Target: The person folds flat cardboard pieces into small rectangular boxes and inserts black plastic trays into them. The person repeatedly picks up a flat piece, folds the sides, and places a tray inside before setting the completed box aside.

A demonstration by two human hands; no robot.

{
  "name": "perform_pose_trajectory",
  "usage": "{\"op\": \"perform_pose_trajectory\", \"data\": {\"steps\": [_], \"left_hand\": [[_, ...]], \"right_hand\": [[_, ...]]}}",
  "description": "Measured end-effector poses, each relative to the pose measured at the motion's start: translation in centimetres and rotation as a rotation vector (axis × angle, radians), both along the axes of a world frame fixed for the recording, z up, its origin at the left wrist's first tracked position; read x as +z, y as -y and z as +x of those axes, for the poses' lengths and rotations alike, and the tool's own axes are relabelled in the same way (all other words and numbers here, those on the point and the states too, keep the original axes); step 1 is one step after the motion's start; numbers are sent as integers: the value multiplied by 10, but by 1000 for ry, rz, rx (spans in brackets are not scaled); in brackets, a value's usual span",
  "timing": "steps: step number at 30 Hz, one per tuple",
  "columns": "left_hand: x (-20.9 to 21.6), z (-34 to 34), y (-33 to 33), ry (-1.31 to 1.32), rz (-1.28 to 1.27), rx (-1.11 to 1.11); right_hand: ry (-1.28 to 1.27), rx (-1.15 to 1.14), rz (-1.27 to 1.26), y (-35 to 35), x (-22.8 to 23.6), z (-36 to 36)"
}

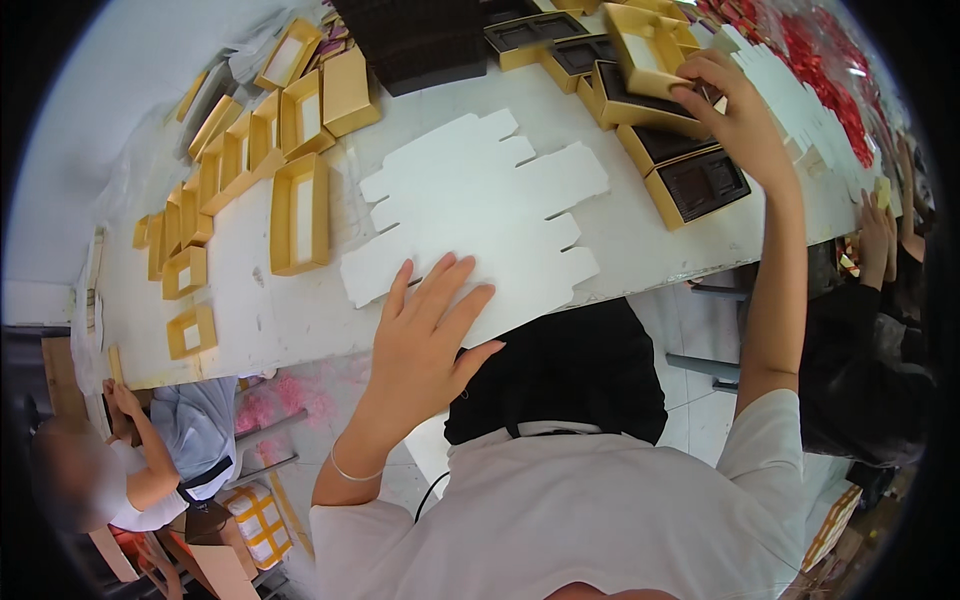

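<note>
My left hand [428, 325] lies with its fingers spread on a flat white die-cut cardboard sheet [480, 190], which has notched tabs along its sides. At the upper right, my right hand [735, 105] grips the edge of a gold box [645, 50] by thumb and fingers. That box is raised and tilted over several gold boxes with dark brown plastic inserts [700, 185]. One box with an insert [640, 105] sits just beneath it, partly hidden.
Gold open boxes [300, 215] stand in rows along the left of the white table [250, 340]. A dark stack of inserts [410, 40] rises at the back. More white sheets [790, 90] and red packaging [840, 100] lie at right. Other people [150, 460] sit at both sides.
</note>
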State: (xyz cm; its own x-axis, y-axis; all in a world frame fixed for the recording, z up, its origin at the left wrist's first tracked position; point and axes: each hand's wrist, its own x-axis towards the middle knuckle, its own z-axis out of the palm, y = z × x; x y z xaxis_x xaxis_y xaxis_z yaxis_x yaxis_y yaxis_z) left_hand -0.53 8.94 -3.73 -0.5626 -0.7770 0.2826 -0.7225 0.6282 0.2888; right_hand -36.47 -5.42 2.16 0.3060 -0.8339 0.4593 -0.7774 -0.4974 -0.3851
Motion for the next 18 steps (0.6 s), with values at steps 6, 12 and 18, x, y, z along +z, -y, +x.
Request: {"op": "perform_pose_trajectory", "data": {"steps": [6, 12, 18], "left_hand": [[18, -2, 8, -389, 47, 91], [46, 18, 46, -14, -42, 60], [42, 23, 48, -145, 187, 45]], "right_hand": [[-59, 343, -328, -43, 1, 74], [46, 626, 9, -28, -11, 105], [-286, 144, -159, 123, 10, 101]]}}
